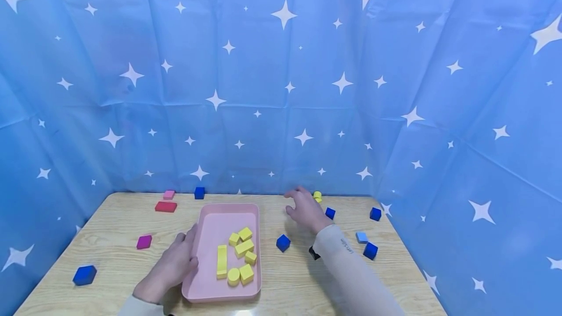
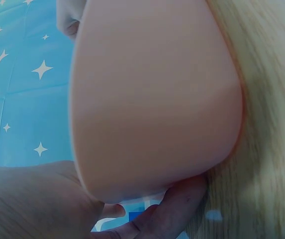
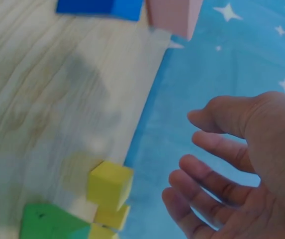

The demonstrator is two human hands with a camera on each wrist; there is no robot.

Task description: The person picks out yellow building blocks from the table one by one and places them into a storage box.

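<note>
My left hand (image 1: pixel 173 260) grips the left side of a pink tray (image 1: pixel 206 223), its thumb over the rim and its fingers along the outer wall. Several yellow blocks lie in the tray, among them a long bar (image 1: pixel 221 260) and a round one (image 1: pixel 233 277). My right hand (image 1: pixel 307 211) hovers near the far table edge with loosely bent, parted fingers and holds nothing. Just right of it in the head view are small yellow blocks (image 1: pixel 317 194). The right wrist view shows a yellow cube (image 3: pixel 110 184) beside a green block (image 3: pixel 50 221), apart from the fingers.
Blue blocks lie about the table: one (image 1: pixel 283 243) right of the tray, one (image 1: pixel 85 275) at left, one (image 1: pixel 199 192) at back, others at right. Red (image 1: pixel 166 207), pink (image 1: pixel 169 194) and magenta (image 1: pixel 144 242) blocks are at left. A star-patterned curtain (image 1: pixel 263 72) surrounds the table.
</note>
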